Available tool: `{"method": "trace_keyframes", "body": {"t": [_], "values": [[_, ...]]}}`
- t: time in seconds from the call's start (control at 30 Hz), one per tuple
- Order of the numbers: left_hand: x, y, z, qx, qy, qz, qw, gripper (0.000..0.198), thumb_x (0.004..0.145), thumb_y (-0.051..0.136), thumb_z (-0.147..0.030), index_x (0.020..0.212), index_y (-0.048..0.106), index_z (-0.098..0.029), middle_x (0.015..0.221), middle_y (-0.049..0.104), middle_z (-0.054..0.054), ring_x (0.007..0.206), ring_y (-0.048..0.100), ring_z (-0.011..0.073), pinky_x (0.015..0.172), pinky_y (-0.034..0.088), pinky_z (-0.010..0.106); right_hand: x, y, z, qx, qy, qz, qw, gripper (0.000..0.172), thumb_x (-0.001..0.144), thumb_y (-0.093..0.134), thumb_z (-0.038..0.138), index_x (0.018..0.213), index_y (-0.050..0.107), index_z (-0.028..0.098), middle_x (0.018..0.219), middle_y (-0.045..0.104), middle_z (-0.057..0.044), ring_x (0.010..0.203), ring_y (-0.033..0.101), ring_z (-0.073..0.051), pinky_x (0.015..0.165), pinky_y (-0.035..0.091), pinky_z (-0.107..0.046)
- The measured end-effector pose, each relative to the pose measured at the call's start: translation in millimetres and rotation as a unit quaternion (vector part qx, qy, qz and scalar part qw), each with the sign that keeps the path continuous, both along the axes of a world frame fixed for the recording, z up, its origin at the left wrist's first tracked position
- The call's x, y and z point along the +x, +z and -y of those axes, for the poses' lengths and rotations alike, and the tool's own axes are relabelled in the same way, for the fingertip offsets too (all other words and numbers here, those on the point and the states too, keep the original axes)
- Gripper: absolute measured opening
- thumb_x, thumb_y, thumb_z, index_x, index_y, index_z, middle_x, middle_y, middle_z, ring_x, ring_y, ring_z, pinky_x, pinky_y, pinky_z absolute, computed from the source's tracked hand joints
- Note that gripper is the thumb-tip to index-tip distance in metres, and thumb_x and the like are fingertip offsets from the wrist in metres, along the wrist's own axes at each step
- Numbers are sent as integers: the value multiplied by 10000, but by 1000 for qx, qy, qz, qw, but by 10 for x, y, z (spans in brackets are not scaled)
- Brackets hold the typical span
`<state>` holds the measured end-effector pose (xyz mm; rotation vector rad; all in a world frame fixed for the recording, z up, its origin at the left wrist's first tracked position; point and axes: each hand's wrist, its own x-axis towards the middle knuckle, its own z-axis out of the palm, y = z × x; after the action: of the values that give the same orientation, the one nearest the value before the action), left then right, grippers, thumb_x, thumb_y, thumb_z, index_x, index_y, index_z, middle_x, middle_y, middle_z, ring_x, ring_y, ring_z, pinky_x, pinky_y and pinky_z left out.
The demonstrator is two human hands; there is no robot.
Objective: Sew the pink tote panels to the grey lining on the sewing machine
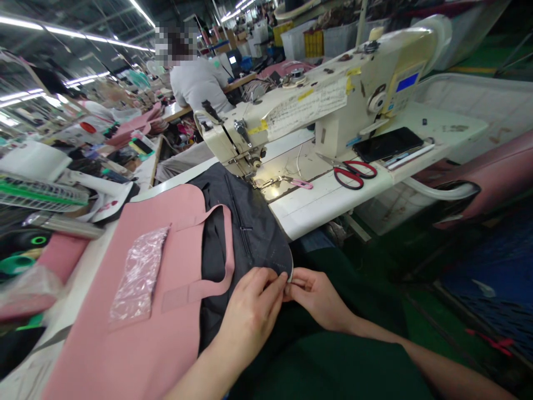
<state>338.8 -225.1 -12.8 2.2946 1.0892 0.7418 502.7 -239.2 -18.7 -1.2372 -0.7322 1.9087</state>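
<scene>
A pink bag panel (179, 328) with a strap handle (229, 244) and a clear plastic packet (139, 272) lies on the left. Beside it spreads a black lining (266, 228) with a zipper, its upper end near the sewing machine's needle area (252, 175). At the lining's curved near corner, my left hand (254, 305) pinches the edge between thumb and fingers. My right hand (318, 294) is closed on the same edge, its fingertips almost meeting the left ones. The fingertips hide the exact spot they grip.
On the white machine table (316, 214) rest red-handled scissors (353, 174), pink-handled tweezers (297, 182) and a black phone (389, 145). A white bin (478, 94) stands behind the table at right. Another person (200, 83) sits farther back. At left is a steel flask (64, 224).
</scene>
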Motion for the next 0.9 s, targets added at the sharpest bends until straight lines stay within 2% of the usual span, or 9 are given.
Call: {"method": "trace_keyframes", "body": {"t": [0.3,0.43,0.5,0.57,0.63,0.73,0.8,0.83,0.9], "values": [[8,-6,19,34,-19,-40,998,291,903,559,-106,1194,573,-114,934,560,67,835,519,163,711,546,329,40,-10,18,6,14,6,1000,64,763,653,214,815,661,179,773,675,8,770,633,-156,754,488,-283],[12,-25,56,71,-12,-79,994,283,892,589,-153,1170,571,-107,999,579,92,877,530,208,715,556,383,82,15,27,21,47,4,999,165,742,544,129,854,656,173,808,676,10,763,615,-143,763,471,-267],[7,-39,64,84,-13,-64,994,255,900,561,-127,1154,572,-104,990,591,87,880,535,200,742,560,363,92,14,30,36,76,42,996,143,789,523,148,839,655,170,798,673,0,768,622,-155,748,488,-271],[-12,-54,60,73,-19,-23,997,236,908,526,-91,1139,573,-105,974,597,79,884,539,180,785,557,328,113,-11,18,107,102,145,978,161,853,505,165,867,665,176,809,681,-14,783,641,-171,750,514,-285],[-39,-61,47,49,-14,19,998,199,905,515,-65,1085,583,-120,943,596,69,862,539,163,785,544,295,160,-48,-30,254,82,298,916,189,881,511,154,988,663,186,868,693,-34,809,656,-184,764,534,-304],[-73,-44,13,38,5,53,998,168,893,525,-47,1018,583,-142,903,590,58,813,530,153,732,520,271,263,-64,-179,512,50,456,727,244,905,530,113,1113,631,191,951,688,-66,883,655,-192,791,547,-316],[-87,-13,-29,36,-3,44,998,133,895,514,-50,965,569,-149,871,575,47,781,515,149,690,496,268,330,-27,-305,630,100,463,616,213,951,490,108,1077,648,176,961,692,-71,943,647,-186,882,541,-332],[-92,7,-58,26,-13,34,999,111,898,506,-57,925,554,-153,855,563,39,770,507,146,670,482,266,358,1,-364,667,132,453,576,218,972,463,107,1051,657,165,964,700,-67,969,644,-179,947,522,-339],[-103,53,-129,2,-48,9,999,99,905,497,-76,862,521,-162,821,534,21,745,489,141,627,447,267,401,64,-466,708,173,431,532,255,1003,412,107,1011,664,145,1001,717,-58,1037,630,-163,1064,457,-339]]}}
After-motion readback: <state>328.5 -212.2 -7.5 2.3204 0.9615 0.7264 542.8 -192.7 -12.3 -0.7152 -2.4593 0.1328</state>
